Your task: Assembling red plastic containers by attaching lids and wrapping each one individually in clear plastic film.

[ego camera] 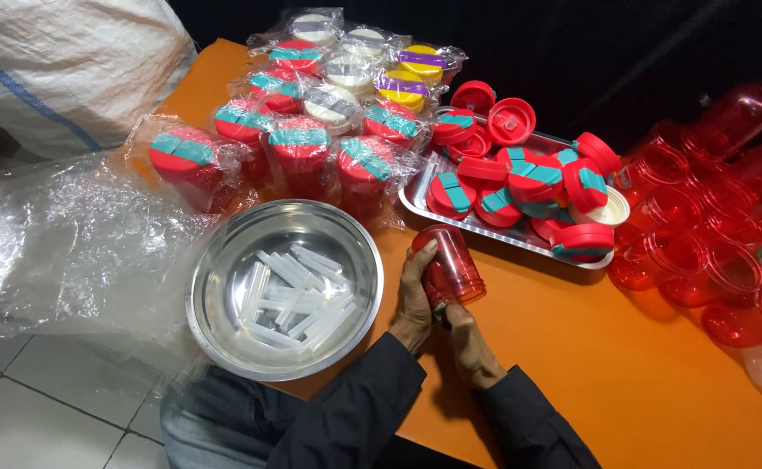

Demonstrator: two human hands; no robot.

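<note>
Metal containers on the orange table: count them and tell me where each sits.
2. A round steel bowl holding clear sticks lies left of the hands; a rectangular steel tray of red lids lies beyond the hands. Others may be hidden.

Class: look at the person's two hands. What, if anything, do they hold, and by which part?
A clear red plastic cup: the left hand wraps its side, and the right hand supports its lower end.

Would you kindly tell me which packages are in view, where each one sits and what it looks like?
Wrapped bottles: table's far side, behind the steel bowl; clear film, mostly red-and-teal lids.
Plastic bags: left of the bowl; clear, crinkled.
Woven sack: top left; white, bulging.
</note>
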